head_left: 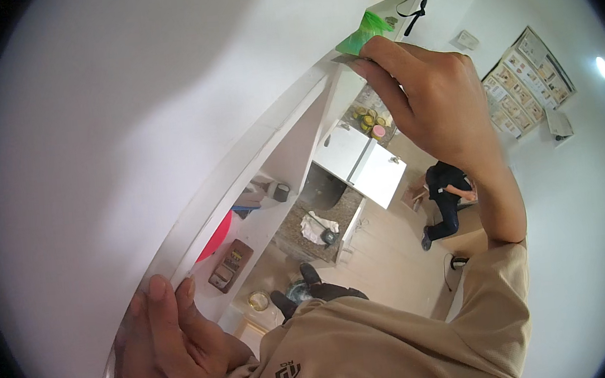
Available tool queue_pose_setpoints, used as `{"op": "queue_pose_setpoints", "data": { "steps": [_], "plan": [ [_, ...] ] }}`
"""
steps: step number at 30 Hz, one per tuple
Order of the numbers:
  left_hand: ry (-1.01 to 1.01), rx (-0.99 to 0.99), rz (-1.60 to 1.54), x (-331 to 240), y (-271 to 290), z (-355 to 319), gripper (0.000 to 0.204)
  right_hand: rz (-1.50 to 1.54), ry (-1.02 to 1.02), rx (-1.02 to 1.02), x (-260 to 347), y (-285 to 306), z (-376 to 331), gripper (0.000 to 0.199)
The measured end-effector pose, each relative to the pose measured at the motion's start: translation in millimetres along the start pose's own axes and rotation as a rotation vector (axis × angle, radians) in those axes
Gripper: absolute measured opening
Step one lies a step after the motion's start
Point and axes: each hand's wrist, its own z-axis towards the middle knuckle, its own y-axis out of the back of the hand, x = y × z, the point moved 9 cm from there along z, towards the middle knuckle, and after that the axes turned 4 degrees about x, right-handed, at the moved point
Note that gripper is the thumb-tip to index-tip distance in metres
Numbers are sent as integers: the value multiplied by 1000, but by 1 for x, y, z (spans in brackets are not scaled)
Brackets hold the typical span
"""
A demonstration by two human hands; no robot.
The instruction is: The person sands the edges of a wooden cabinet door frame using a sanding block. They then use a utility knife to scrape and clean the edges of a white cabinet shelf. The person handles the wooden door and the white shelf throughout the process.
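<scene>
A long pale edge strip [233, 173] runs along the front of a white open cabinet, between my two hands. At its lower left end my left hand [173, 351] is closed, with fingertips and thumb pinching the strip. My right hand [438, 98] is raised at the strip's upper end. Its thumb and forefinger are closed on a thin flat grey piece [344, 59], close to the strip; whether the two are joined I cannot tell. Just behind those fingertips hangs a green plastic bag [364, 34].
On the cabinet shelf lie a brown box [230, 266], a red round item [215, 238] and a small dark device [279, 190]. Below is a stone counter [278, 238] with a white cloth [318, 228] and open white doors [380, 171]. A person [447, 198] sits to the right.
</scene>
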Motion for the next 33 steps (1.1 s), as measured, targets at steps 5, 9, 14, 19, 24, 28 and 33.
{"op": "queue_pose_setpoints", "data": {
  "steps": [5,9,14,19,24,28,33],
  "plan": [
    [-26,-73,-56,2,0,-1,27,-137,-45,42,8,-2,-2,10],
    [-41,-87,-59,-1,1,1,27,-117,-28,85,11,-2,-1,11],
    [-89,-116,-68,2,0,-1,26,8,42,79,39,5,2,8],
    [-91,-174,-114,1,0,-1,25,-73,-30,56,19,-1,-1,8],
    [-62,-141,-86,2,-1,-1,25,-100,-23,87,24,-2,-5,15],
    [-54,-125,-50,1,-1,0,24,28,79,50,48,8,-4,24],
    [-68,-178,-90,1,-1,-3,26,-18,1,86,26,6,-4,14]
  ]
}}
